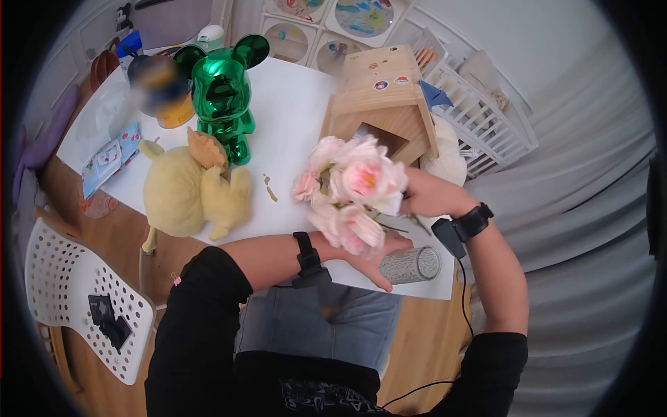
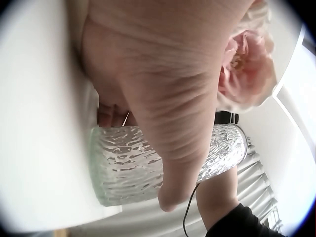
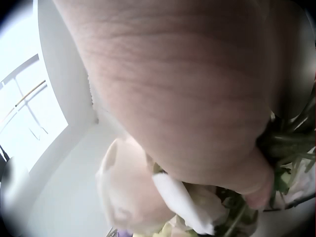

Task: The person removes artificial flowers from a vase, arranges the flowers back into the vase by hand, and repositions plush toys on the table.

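Observation:
A ribbed clear glass vase [image 1: 411, 265] stands near the table's front right corner. My left hand [image 1: 372, 258] grips it, the thumb lying across its textured side in the left wrist view. My right hand [image 1: 432, 194] holds a bunch of pale pink flowers [image 1: 358, 182] by the stems, over the table and just beyond the vase. The blooms lean left, away from the right wrist, and overlap part of the left hand in the head view. Green stems [image 3: 291, 143] show beside the right thumb in the right wrist view.
A wooden house [image 1: 379, 90] stands behind the flowers. Left on the white table [image 1: 292, 97] are a yellow plush toy [image 1: 177, 191], a shiny green bear figure [image 1: 221, 94] and a blue packet [image 1: 111, 160]. A white perforated chair [image 1: 83, 299] is at the left, a grey curtain [image 1: 577, 229] at the right.

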`<state>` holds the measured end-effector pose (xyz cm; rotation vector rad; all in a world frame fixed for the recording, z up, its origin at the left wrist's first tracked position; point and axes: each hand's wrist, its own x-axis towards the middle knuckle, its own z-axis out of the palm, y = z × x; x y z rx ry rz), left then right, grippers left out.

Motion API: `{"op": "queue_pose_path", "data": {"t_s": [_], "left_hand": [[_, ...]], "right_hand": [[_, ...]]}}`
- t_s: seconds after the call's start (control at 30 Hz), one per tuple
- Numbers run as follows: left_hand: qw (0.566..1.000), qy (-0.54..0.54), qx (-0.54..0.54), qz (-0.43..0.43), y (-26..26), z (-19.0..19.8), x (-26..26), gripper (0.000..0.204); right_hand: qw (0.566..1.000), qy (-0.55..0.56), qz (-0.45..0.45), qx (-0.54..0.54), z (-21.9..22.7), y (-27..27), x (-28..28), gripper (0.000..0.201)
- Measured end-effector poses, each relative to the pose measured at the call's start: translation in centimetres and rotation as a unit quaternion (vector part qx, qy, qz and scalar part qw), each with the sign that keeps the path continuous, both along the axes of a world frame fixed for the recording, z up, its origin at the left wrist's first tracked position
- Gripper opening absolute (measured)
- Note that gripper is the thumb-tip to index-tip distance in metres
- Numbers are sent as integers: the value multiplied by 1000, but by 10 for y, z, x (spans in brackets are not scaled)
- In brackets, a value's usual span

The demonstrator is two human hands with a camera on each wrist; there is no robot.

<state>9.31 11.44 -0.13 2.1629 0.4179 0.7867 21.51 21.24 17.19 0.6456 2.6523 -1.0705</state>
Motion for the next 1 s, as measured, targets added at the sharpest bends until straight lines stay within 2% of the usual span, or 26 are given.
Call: {"op": "queue_pose_path", "data": {"t_s": [0.03,0.07,0.13,0.17,0.2,0.23,0.3,0.33,0.43,0.47,0.5,0.57,0.6,0.63,0.67,0.7,0.73,0.77,0.8,0.83,0.87,0.9,0.97,1.0], "left_hand": [[999,36,-19,-3,0,4,-2,95],[999,36,-20,-3,0,-1,0,95],[996,-30,-75,-29,2,-14,6,92],[996,-30,-76,-28,2,-10,4,92],[999,0,-30,-13,1,0,0,91],[999,30,16,3,1,4,-2,91],[1000,6,4,-3,1,-2,1,90],[1000,-18,-6,-7,0,-5,2,89],[998,-46,37,28,-3,-7,1,90],[998,-45,38,29,-1,-9,1,90],[998,-41,38,24,1,-13,2,91],[999,-37,34,18,-1,-12,3,93],[999,-3,26,30,-4,-1,-1,93],[998,31,18,43,-6,5,-3,94],[997,-14,25,77,-15,1,-4,89],[997,-14,26,77,-8,1,-3,89],[1000,-11,13,14,4,2,0,87],[999,-8,-1,-50,10,3,1,84],[1000,-27,8,-4,2,0,-2,81],[999,-31,7,-4,2,-2,-1,81],[1000,-21,18,-9,4,-3,0,84],[999,-10,31,-14,5,-2,0,86],[1000,-1,11,-24,6,5,-3,88],[999,8,-13,-35,4,7,-4,89]], "right_hand": [[997,73,11,1,-6,10,9,76],[995,93,-15,18,-3,11,12,76],[993,112,-16,35,9,15,27,75],[990,132,-19,55,16,14,31,73],[966,196,-135,-105,23,3,31,68],[965,196,-135,-106,26,1,29,68],[956,245,-159,-22,27,-4,23,66],[961,242,-130,39,25,-2,11,64],[962,256,-93,24,43,-17,-17,62],[961,243,-103,81,44,-17,-14,57],[961,243,-103,80,45,-17,-15,57],[935,262,-237,-14,47,-18,-20,48],[935,261,-239,-17,46,-12,-17,48],[960,217,-177,15,45,-2,-11,47],[977,172,-114,48,48,3,-11,47],[987,126,-48,82,50,5,-12,47],[982,143,-6,126,49,-3,-7,53],[982,141,-5,127,45,-8,-4,53],[987,110,-54,104,37,-10,-1,44],[988,77,-105,81,28,-11,5,36],[988,61,-97,105,16,-8,13,44],[988,59,-99,105,8,-10,20,44],[949,139,68,275,-4,-10,26,50],[948,144,71,276,-5,-8,28,46]]}}
